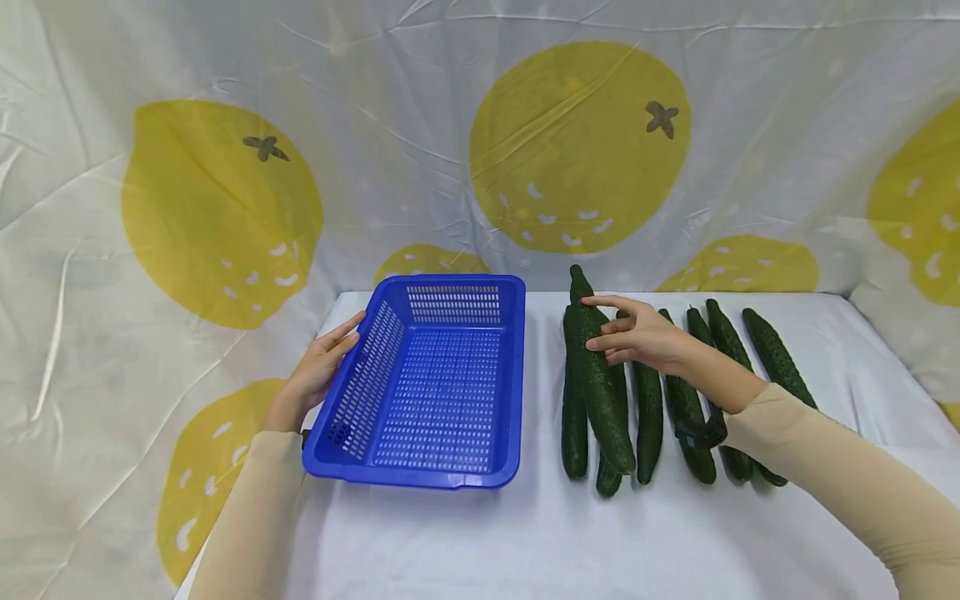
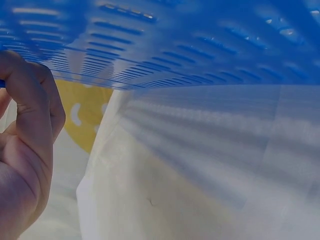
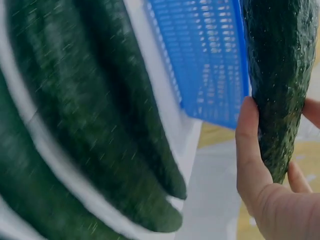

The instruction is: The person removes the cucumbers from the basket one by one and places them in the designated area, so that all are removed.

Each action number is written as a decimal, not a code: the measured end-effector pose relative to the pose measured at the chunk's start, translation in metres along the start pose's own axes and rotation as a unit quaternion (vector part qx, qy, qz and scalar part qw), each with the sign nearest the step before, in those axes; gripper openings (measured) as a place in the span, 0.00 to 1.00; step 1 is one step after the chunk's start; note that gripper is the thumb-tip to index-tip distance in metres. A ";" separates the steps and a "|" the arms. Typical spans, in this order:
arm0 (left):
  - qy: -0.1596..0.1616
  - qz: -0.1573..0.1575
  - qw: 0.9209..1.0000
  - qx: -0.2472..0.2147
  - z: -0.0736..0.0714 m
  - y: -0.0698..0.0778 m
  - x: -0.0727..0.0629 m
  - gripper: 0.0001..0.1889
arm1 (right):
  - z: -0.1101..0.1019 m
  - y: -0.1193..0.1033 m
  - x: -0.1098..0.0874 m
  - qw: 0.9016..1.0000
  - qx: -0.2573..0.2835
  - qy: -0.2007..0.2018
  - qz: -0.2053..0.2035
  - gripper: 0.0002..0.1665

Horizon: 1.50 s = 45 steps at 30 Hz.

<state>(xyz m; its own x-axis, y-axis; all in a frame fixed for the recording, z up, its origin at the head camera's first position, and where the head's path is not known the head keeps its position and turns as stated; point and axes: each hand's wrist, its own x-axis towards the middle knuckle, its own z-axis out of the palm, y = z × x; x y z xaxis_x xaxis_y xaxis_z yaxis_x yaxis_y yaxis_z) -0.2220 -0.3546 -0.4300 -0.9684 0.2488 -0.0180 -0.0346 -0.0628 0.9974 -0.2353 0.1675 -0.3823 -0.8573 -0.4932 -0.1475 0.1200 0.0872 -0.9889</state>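
On the left, a blue plastic basket [image 1: 517,375] shows a slotted floor and walls, with nothing inside. My left hand [image 1: 318,367] grips its left rim; in the left wrist view the fingers curl at the edge of the slotted wall [image 2: 200,45]. A long dark green cucumber [image 1: 606,417] lies slanted over other cucumbers, its near end toward me. My right hand [image 1: 641,335] holds it near its far, narrower end, thumb on one side and fingers on the other. In the right wrist view this cucumber [image 3: 280,75] stands raised beside the others.
Several more cucumbers lie side by side on the right: one under the held one [image 1: 573,425], another [image 1: 649,417] next to it, and one farthest right [image 1: 776,358]. Beneath everything is a white-covered table [image 1: 450,550]. A lemon-print cloth [image 1: 420,108] hangs behind and at the sides.
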 end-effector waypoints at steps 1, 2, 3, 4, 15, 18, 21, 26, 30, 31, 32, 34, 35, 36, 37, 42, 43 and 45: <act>-0.002 -0.003 1.000 -0.004 0.002 0.003 -0.001 0.28 | -0.003 0.001 -0.002 1.000 0.001 -0.001 0.000 0.47; -0.004 -0.005 1.000 -0.009 0.003 0.006 -0.003 0.29 | -0.005 0.001 -0.005 1.000 -0.001 -0.001 0.000 0.47; -0.007 -0.007 1.000 -0.012 0.004 0.008 -0.003 0.29 | -0.007 0.002 -0.006 1.000 -0.006 -0.002 -0.002 0.47; -0.007 -0.009 1.000 -0.014 0.005 0.009 -0.004 0.29 | -0.009 0.003 -0.008 1.000 -0.011 -0.001 -0.002 0.47; -0.007 -0.002 1.000 -0.007 -0.002 -0.001 0.000 0.29 | -0.036 0.012 -0.027 0.999 -0.050 0.004 -0.015 0.46; -0.009 -0.001 1.000 -0.007 -0.001 -0.002 -0.001 0.29 | -0.045 0.015 -0.033 0.998 -0.061 0.008 -0.015 0.47; -0.010 0.001 1.000 -0.006 -0.001 -0.002 -0.001 0.29 | -0.055 0.016 -0.039 0.997 -0.075 0.016 -0.014 0.47; -0.009 0.001 1.000 -0.004 -0.001 -0.002 -0.001 0.29 | -0.073 0.018 -0.049 0.996 -0.087 0.020 -0.011 0.47; -0.008 -0.001 1.000 0.000 -0.002 -0.002 0.000 0.28 | -0.089 0.023 -0.057 0.995 -0.097 0.014 -0.009 0.47; -0.009 -0.001 1.000 0.000 -0.002 -0.002 0.000 0.28 | -0.093 0.024 -0.059 0.995 -0.099 0.013 -0.009 0.47; -0.008 -0.002 1.000 0.000 -0.002 -0.002 0.001 0.28 | -0.097 0.025 -0.061 0.995 -0.101 0.012 -0.010 0.46; -0.008 -0.002 1.000 0.000 -0.002 -0.001 0.000 0.28 | -0.103 0.027 -0.065 0.994 -0.105 0.011 -0.011 0.46; -0.008 -0.002 1.000 -0.001 -0.002 -0.001 0.000 0.28 | -0.106 0.028 -0.067 0.994 -0.106 0.012 -0.011 0.46; -0.008 -0.002 1.000 -0.002 -0.001 -0.001 0.000 0.28 | -0.109 0.029 -0.069 0.994 -0.106 0.014 -0.011 0.46; -0.009 -0.002 1.000 -0.004 -0.001 0.000 0.000 0.28 | -0.112 0.030 -0.070 0.994 -0.106 0.015 -0.011 0.46; -0.010 -0.003 1.000 -0.005 -0.001 0.000 0.000 0.29 | -0.123 0.033 -0.078 0.993 -0.113 0.024 -0.005 0.45; -0.009 -0.003 1.000 -0.004 -0.001 0.000 0.000 0.29 | -0.125 0.034 -0.080 0.993 -0.116 0.025 -0.003 0.46; -0.005 -0.004 1.000 0.000 0.000 -0.001 0.000 0.29 | -0.129 0.035 -0.083 0.992 -0.120 0.027 0.000 0.46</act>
<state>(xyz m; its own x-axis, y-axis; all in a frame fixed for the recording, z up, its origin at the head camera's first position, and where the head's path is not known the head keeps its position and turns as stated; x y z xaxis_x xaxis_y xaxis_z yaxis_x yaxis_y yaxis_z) -0.2224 -0.3548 -0.4307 -0.9655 0.2591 -0.0255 -0.0429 -0.0616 0.9972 -0.2240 0.3229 -0.4024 -0.8837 -0.4466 -0.1399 0.0030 0.2935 -0.9560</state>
